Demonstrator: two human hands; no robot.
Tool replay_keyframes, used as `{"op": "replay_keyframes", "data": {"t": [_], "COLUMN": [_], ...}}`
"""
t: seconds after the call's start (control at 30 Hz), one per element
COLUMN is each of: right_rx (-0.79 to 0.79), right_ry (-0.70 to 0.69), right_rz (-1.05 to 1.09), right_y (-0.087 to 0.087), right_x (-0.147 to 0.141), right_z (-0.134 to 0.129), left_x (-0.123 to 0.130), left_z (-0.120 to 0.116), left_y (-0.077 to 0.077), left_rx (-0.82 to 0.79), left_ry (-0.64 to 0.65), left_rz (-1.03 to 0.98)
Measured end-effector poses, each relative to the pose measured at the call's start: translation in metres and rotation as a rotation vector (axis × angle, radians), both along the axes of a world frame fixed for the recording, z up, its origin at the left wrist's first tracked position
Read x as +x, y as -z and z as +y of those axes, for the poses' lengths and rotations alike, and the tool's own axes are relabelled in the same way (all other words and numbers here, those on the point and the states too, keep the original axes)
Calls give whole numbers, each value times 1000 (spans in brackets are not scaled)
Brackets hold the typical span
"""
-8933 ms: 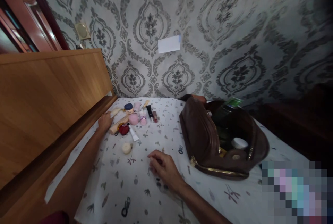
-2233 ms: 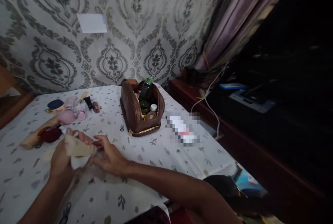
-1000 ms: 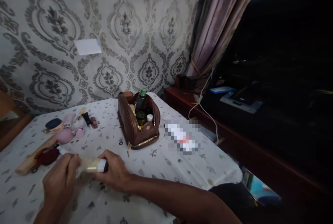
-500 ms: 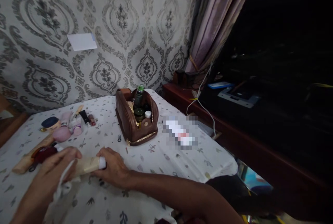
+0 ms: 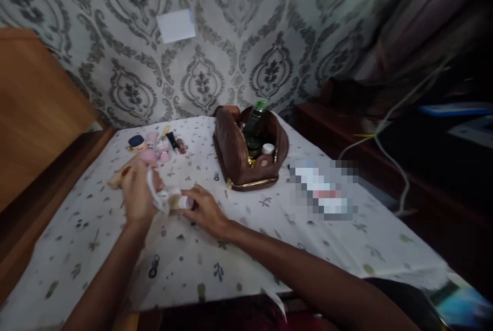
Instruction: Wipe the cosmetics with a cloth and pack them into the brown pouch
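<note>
My right hand [image 5: 206, 211] grips the white-capped end of a small pale bottle [image 5: 176, 202], held sideways above the cloth. Around the bottle's other end, my left hand [image 5: 139, 192] is closed on a white cloth or tissue [image 5: 157, 193], which covers part of the bottle. Just behind my left hand lies a pink sponge [image 5: 148, 156]. To the right of my hands stands an open brown cosmetic bag [image 5: 231, 151], with a green-capped bottle [image 5: 256, 118] and a white-lidded jar [image 5: 268, 149] inside.
Several cosmetic tubes [image 5: 164, 147] and a dark-lidded jar [image 5: 136, 142] lie at the back left of the patterned tablecloth [image 5: 185, 269]. A blurred-out item [image 5: 321, 190] is right of the bag. Wooden furniture [image 5: 38, 95] borders the left; a white cable [image 5: 400, 177] hangs at right.
The view has turned left, so the bag and table appear farther right. My left hand and the cloth now cover more of the bottle, and the wooden furniture shows more.
</note>
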State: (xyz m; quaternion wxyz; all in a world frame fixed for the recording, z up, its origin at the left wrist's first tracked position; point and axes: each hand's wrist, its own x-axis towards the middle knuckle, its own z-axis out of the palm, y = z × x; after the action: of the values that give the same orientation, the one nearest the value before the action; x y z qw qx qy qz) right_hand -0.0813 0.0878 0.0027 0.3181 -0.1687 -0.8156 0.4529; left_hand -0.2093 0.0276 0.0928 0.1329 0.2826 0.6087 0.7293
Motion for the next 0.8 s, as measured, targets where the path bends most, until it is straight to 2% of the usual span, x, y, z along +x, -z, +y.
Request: {"op": "replay_keyframes", "data": {"t": [0.07, 0.17, 0.23, 0.37, 0.6, 0.8], "right_rx": [28, 6, -24, -68, -330, -487], "right_ry": [-26, 33, 75, 91, 49, 52], "right_rz": [19, 19, 40, 68, 106, 187], "right_y": [0, 2, 3, 6, 10, 0], "right_x": [0, -2, -4, -7, -8, -7], "right_z": [-1, 0, 1, 3, 3, 5], "left_x": [16, 26, 24, 8, -32, -57], "left_z": [8, 11, 8, -2, -10, -12], "left_y": [15, 34, 42, 51, 61, 62], "left_rx": [-66, -232, -308, -444, -498, -525], "left_ry": [105, 255, 345, 460, 356, 234], "left_rz": [135, 579, 785, 941, 950, 1012]}}
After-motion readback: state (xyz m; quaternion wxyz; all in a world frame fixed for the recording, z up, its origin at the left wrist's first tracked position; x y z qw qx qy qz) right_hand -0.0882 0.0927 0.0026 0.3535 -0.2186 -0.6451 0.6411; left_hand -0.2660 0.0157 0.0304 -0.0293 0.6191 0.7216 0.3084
